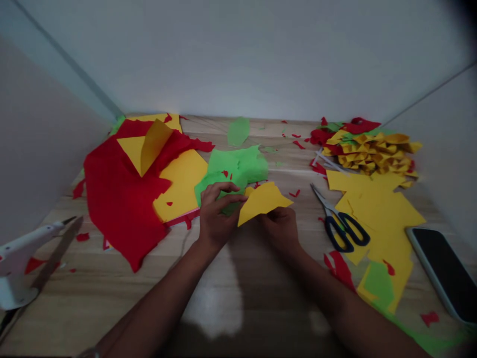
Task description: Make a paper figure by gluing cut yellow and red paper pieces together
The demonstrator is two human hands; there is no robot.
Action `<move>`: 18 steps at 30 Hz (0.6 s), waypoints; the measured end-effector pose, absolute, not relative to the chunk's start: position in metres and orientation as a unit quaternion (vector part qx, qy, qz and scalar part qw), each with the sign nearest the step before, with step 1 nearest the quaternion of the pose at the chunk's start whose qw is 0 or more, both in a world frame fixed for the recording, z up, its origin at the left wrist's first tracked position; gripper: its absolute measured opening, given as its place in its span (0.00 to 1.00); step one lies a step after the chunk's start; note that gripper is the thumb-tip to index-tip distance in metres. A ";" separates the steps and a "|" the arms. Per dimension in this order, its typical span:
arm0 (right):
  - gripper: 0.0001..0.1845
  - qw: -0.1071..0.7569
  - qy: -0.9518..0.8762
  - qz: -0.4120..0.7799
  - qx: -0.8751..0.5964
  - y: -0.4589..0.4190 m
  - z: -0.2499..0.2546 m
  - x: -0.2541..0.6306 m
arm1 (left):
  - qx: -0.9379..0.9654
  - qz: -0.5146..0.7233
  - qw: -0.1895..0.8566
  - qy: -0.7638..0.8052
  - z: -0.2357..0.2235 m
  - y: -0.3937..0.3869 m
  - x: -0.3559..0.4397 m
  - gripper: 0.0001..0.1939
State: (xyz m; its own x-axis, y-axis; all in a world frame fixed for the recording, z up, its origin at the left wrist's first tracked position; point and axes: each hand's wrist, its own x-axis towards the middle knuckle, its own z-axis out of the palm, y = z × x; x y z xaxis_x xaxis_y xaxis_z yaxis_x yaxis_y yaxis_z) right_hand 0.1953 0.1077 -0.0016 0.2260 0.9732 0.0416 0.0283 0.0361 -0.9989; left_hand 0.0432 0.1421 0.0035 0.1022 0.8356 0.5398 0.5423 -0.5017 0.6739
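Note:
Both my hands hold a folded yellow paper piece (263, 200) above the wooden table (231, 293) at the middle. My left hand (216, 215) pinches its left edge with curled fingers. My right hand (280, 227) grips its lower right edge from below, fingers closed under the paper. Crumpled green paper (238, 166) lies just behind my left hand.
Red and yellow sheets (126, 194) cover the left. A white glue gun (22, 253) stands at the far left edge. Black-handled scissors (341, 223) lie right of my hands on yellow sheets (383, 209). Folded yellow pieces (372, 149) are piled at back right. A phone (445, 271) lies at right.

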 end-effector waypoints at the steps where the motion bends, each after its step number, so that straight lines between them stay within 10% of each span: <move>1: 0.05 0.557 -0.454 0.428 -0.549 0.108 -0.002 0.196 | 0.730 0.473 0.150 0.471 0.004 0.141 0.043 0.02; 7: 0.07 0.578 -0.422 0.445 -0.537 0.109 -0.005 0.197 | 0.724 0.483 0.172 0.462 0.003 0.136 0.050 0.03; 18: 0.11 0.664 -0.304 0.474 -0.492 0.119 -0.019 0.201 | 0.534 0.514 0.534 0.408 -0.006 0.150 0.049 0.21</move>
